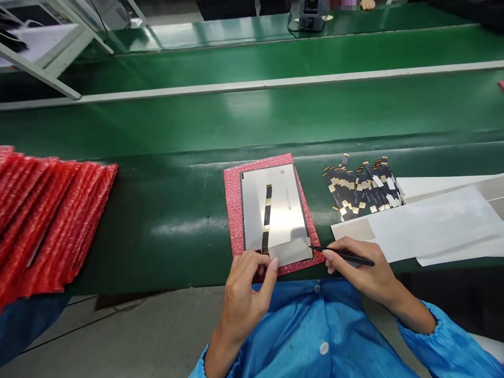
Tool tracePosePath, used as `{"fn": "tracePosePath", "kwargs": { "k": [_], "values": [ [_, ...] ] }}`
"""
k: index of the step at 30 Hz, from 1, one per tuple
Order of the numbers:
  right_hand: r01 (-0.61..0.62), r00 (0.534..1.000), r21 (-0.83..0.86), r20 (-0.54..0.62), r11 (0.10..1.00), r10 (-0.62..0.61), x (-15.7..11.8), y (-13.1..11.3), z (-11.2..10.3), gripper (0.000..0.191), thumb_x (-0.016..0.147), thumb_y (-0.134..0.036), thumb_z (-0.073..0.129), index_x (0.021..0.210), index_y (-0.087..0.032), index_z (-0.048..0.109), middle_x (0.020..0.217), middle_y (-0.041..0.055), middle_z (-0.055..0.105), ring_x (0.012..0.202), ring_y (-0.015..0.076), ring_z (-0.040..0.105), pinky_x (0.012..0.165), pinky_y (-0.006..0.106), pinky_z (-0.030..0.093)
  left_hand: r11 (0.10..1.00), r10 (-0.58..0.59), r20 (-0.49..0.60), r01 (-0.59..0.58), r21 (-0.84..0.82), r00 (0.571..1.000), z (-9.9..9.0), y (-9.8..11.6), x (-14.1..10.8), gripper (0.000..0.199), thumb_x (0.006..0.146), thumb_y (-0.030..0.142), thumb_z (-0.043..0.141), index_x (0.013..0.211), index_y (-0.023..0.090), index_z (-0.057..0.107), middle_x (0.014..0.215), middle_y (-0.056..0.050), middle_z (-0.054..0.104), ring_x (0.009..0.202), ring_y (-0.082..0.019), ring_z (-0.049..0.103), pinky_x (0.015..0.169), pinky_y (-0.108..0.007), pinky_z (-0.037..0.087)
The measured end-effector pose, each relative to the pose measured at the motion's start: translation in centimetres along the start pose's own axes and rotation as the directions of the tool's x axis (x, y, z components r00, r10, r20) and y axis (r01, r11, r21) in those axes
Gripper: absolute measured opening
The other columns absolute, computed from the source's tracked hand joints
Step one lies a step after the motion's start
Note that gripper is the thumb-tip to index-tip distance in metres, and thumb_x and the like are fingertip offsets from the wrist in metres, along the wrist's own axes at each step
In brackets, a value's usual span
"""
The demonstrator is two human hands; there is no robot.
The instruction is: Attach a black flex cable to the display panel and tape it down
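Note:
A flat display panel (289, 210) lies silver back up on a pink bubble-wrap sleeve (233, 210) at the table's near edge. Along the panel runs a dark flex cable (266, 215) with gold patches. A grey adhesive strip (290, 251) covers the panel's lower right edge. My left hand (252, 286) pinches the strip's left end with thumb and finger, beside the foot of the cable. In my right hand (360, 268) are black tweezers (348, 255), their tips touching the strip's right end.
Right of the panel lies a pile of loose flex cables (364, 186), beside white sheets (429, 220) overhanging the near edge. Many red bubble-wrap sleeves (51, 215) stand stacked at left. Beyond the green table runs a pale rail (252, 85); a dark device (311, 16) sits at the far side.

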State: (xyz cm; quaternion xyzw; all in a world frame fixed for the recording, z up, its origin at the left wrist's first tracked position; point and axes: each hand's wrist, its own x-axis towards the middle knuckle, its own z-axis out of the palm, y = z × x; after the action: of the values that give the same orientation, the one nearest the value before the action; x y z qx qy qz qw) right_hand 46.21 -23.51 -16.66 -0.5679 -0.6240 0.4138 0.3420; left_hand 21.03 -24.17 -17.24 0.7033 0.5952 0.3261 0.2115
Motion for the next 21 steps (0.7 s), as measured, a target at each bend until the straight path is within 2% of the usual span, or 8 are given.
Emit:
{"fn": "tracePosePath", "kwargs": {
  "k": [6, 12, 16, 21],
  "values": [
    [0.014, 1.000, -0.006, 0.026, 1.000, -0.014, 0.16, -0.02, -0.01, 0.007, 0.088, -0.036, 0.068, 0.083, -0.034, 0.071, 0.063, -0.0087, 0.074, 0.052, 0.0137, 0.072, 0.051, 0.023, 0.062, 1.000, -0.023, 0.038, 0.023, -0.004, 0.999, -0.34, 0.21, 0.16, 0.027, 0.090, 0.036, 0.057, 0.068, 0.022, 0.054, 0.061, 0.006, 0.051, 0.062, -0.010, 0.044, 0.063, -0.023, 0.037],
    [0.017, 1.000, -0.041, 0.013, 0.999, -0.016, 0.13, 0.25, 0.12, 0.007, 0.087, -0.036, 0.068, 0.083, -0.032, 0.072, 0.063, -0.0068, 0.073, 0.048, 0.0144, 0.068, 0.048, 0.027, 0.060, 1.000, -0.027, 0.055, 0.027, 0.010, 0.998, -0.49, 0.26, 0.33, 0.025, 0.089, 0.035, 0.057, 0.067, 0.022, 0.054, 0.062, 0.006, 0.052, 0.062, -0.011, 0.045, 0.064, -0.023, 0.038],
    [-0.004, 1.000, -0.015, 0.009, 1.000, 0.004, 0.21, 0.12, 0.18, 0.005, 0.086, -0.034, 0.069, 0.084, -0.036, 0.072, 0.061, -0.0090, 0.074, 0.047, 0.0153, 0.070, 0.044, 0.028, 0.060, 1.000, -0.025, 0.065, 0.024, 0.016, 0.998, -0.55, 0.29, 0.38, 0.025, 0.089, 0.035, 0.058, 0.068, 0.022, 0.055, 0.062, 0.006, 0.052, 0.062, -0.010, 0.045, 0.064, -0.024, 0.038],
    [-0.046, 0.999, -0.016, 0.016, 0.999, 0.046, 0.38, -0.13, 0.11, 0.010, 0.084, -0.034, 0.068, 0.086, -0.042, 0.074, 0.061, -0.0117, 0.074, 0.048, 0.0160, 0.071, 0.044, 0.030, 0.060, 0.999, -0.042, 0.064, 0.041, 0.022, 0.997, -0.61, 0.44, 0.41, 0.025, 0.089, 0.035, 0.058, 0.067, 0.022, 0.055, 0.061, 0.006, 0.051, 0.062, -0.010, 0.045, 0.064, -0.024, 0.038]
  ]
}}
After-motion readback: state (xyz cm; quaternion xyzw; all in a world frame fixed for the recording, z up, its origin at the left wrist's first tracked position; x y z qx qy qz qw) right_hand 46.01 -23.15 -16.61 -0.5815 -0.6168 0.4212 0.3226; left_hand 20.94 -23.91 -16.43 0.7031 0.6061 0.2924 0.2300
